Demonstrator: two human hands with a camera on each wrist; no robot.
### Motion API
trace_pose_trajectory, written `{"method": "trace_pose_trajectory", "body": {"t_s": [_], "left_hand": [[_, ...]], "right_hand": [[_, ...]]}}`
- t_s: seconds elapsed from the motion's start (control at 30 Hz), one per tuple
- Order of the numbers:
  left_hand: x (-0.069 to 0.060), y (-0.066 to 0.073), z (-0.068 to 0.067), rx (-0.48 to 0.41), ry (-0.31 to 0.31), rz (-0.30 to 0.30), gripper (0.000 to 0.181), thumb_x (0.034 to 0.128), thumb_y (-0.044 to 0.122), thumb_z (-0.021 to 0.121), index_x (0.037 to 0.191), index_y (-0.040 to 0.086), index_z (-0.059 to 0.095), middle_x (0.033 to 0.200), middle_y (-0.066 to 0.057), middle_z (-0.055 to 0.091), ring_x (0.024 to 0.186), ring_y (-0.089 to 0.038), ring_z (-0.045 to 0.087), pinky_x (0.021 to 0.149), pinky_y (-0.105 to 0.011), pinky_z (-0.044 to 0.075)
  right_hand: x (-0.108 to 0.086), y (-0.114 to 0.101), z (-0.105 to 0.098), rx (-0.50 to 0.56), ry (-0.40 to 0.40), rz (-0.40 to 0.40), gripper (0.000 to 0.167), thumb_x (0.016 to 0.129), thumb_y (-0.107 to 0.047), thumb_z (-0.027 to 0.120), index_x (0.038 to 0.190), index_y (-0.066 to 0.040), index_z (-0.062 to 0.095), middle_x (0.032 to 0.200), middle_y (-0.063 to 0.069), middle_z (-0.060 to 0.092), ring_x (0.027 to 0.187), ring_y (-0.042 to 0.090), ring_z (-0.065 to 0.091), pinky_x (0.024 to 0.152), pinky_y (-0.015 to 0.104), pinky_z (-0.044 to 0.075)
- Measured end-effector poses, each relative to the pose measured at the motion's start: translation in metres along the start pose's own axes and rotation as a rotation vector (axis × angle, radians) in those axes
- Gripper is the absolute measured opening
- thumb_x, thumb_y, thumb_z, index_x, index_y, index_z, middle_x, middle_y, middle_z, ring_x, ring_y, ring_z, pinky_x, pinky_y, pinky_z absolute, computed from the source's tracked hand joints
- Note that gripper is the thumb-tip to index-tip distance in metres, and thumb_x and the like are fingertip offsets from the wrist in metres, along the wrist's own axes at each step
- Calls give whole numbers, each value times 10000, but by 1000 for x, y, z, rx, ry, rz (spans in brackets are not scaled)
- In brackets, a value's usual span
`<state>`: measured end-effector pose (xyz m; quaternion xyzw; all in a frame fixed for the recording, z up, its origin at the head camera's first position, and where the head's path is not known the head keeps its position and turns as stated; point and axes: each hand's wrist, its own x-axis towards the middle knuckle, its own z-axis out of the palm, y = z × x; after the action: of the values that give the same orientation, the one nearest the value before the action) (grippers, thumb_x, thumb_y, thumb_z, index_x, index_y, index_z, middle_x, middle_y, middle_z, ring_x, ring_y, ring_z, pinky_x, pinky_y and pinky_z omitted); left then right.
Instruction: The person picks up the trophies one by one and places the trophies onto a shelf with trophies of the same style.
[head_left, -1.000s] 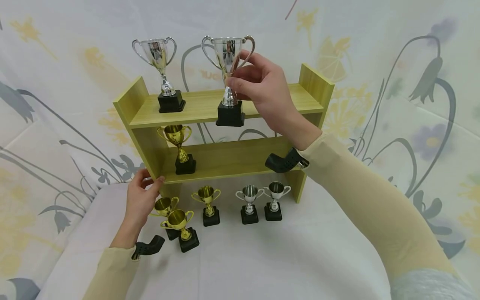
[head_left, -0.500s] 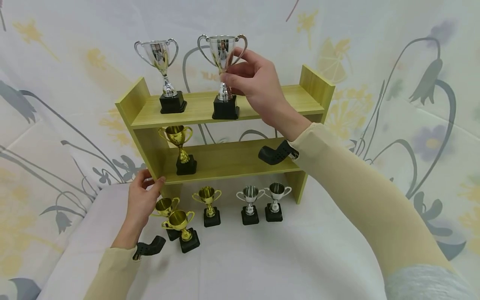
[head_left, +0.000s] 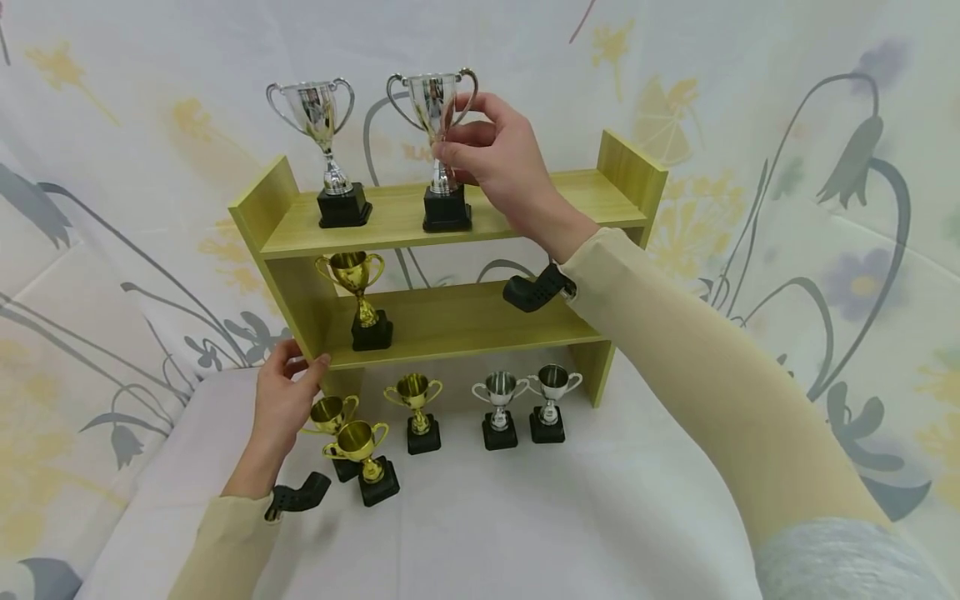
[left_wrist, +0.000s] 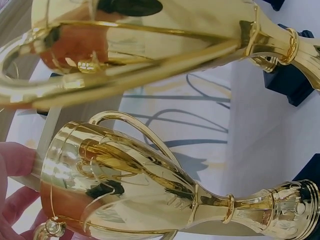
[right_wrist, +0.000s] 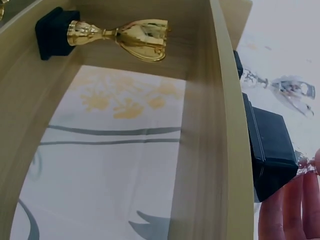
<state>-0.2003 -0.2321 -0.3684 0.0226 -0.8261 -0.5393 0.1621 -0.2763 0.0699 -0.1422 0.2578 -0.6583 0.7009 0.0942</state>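
The right hand (head_left: 506,158) pinches the stem (head_left: 439,178) of an upright silver trophy (head_left: 432,107) at the top board (head_left: 397,207) of the wooden shelf (head_left: 465,312), beside a second silver trophy (head_left: 330,154), while the left hand (head_left: 283,390) grips the shelf's left side (head_left: 294,292), near two gold trophies (head_left: 357,439).

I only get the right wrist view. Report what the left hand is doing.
Observer: The left hand grips the left side of the shelf unit.

Operator: Next, count anything silver standing below it.

Observer: Two: a small silver trophy and, to its right, a second small trophy, both on the white surface.

Operator: Last, describe the upper part of what is being held.

Observer: The large silver trophy in the right hand has two curved handles, one on each side of its cup.
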Motion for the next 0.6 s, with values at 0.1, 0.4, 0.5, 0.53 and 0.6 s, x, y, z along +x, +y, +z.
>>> {"method": "trace_pose_trajectory", "body": {"t_s": [0.1, 0.4, 0.5, 0.53, 0.6], "left_hand": [[0, 1, 0, 4, 1, -5, 470, 1005, 264, 581, 1394, 26, 467, 1283, -156, 514, 1157, -244, 531, 758, -142, 489], [-1, 1, 1, -7, 11, -11, 458, 1004, 249, 584, 1385, 21, 472, 1278, -154, 519, 1139, -235, 536, 756, -138, 491], [-1, 1, 1, -5, 13, -9, 459, 1004, 250, 584, 1385, 20, 470, 1276, -154, 519, 1143, -238, 535, 754, -137, 489], [-1, 1, 1, -3, 13, -9, 459, 1005, 251, 583, 1385, 20, 470, 1277, -155, 519, 1145, -240, 535, 754, -136, 488], [-1, 1, 1, -3, 11, -8, 460, 1005, 251, 582, 1386, 20, 468, 1281, -156, 518, 1152, -245, 535, 754, -135, 487]], "right_hand": [[4, 2, 1, 21, 12, 19, 339, 920, 21, 666, 1206, -102, 533, 1075, 121, 670, 992, 243, 637, 798, 349, 524], [11, 3, 9, 20, 57, 44, 401, 912, 28, 677, 1272, -105, 561, 1059, 125, 676, 973, 234, 641, 776, 338, 513], [13, 3, 11, 38, 69, 69, 404, 908, 31, 682, 1269, -113, 571, 1076, 126, 681, 985, 239, 649, 788, 341, 525], [13, 4, 11, 43, 73, 77, 404, 908, 30, 683, 1269, -115, 573, 1081, 125, 683, 987, 244, 654, 790, 344, 530], [14, 5, 13, 63, 80, 91, 403, 905, 29, 686, 1266, -117, 579, 1085, 125, 688, 1000, 263, 660, 792, 350, 537]]}}
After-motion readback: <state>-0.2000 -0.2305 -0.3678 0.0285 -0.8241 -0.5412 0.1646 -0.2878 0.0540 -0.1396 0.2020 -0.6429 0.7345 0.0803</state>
